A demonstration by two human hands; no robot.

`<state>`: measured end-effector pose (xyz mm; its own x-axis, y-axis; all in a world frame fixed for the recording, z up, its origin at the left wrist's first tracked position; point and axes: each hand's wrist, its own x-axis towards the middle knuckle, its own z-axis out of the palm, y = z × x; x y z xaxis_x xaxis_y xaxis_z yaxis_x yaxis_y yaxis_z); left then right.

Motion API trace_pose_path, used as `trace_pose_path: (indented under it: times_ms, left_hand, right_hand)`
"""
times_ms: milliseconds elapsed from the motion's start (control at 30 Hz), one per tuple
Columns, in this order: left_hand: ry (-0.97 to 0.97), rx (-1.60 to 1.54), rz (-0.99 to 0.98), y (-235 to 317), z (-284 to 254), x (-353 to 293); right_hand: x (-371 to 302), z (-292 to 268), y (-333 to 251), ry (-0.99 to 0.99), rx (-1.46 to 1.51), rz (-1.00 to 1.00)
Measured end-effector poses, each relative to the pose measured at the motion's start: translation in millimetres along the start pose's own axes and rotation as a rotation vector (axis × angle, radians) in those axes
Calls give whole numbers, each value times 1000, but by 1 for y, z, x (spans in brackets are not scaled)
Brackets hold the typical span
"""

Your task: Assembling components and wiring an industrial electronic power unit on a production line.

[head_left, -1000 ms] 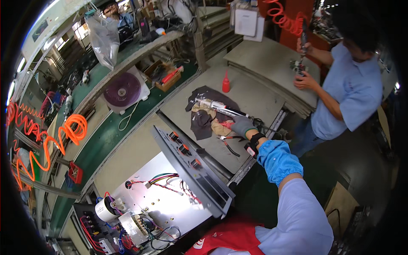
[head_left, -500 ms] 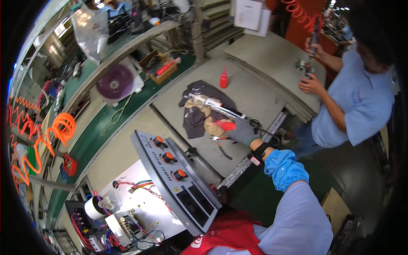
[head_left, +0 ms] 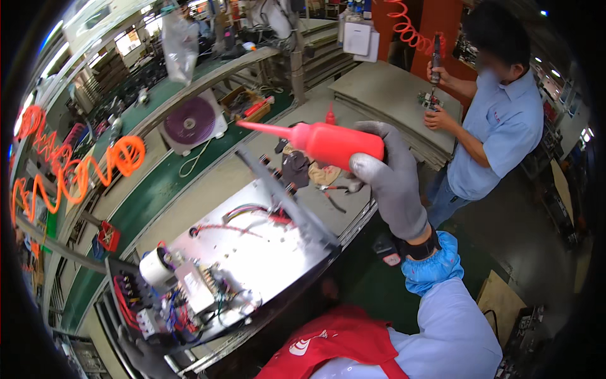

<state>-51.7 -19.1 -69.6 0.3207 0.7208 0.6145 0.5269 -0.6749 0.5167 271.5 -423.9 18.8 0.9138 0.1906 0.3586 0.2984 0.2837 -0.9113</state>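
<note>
My gloved right hand (head_left: 394, 177) is closed around a red squeeze bottle (head_left: 338, 144), raised near the camera. The bottle lies nearly level, its long thin nozzle pointing left. Below and left of it sits an opened metal chassis (head_left: 252, 252) with a front panel seen nearly edge-on, coloured wires, a white cylindrical part (head_left: 158, 268) and a transformer-like block (head_left: 194, 287). At the chassis's near left corner, a dark grey glove, my left hand (head_left: 148, 357), shows in part; its fingers are too dim to read.
Behind my right hand lie a dark cloth (head_left: 295, 169), cutting pliers (head_left: 331, 188) and a second red bottle (head_left: 330, 115). A co-worker (head_left: 499, 126) stands at right beside stacked boards (head_left: 391, 95), holding a driver. Orange coiled hoses (head_left: 126, 156) hang at left; a purple fan (head_left: 189, 121) stands behind.
My right hand has lifted the red bottle from the bench beside the cloth and brought it close to the camera. The view has shifted; the chassis panel now appears nearly edge-on.
</note>
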Motion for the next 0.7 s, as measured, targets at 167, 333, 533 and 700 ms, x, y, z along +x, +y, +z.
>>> trace_pose_path:
  times_ms: [167,333,533,700]
  left_hand:
    - [-164,-311,113,-28,-1,-2]
    - [-47,99,273,-20,-9,2]
    - [-32,118,256,-9,-14,4]
    - [-6,99,288,-10,-10,6]
  right_hand:
    - [-62,100,-13,-260,-256,-141]
    - [-95,197,19,-397,-96,-80]
    - [-95,256,57,-450,-252,-185]
    - [-68,279,76,-533,-297,-185]
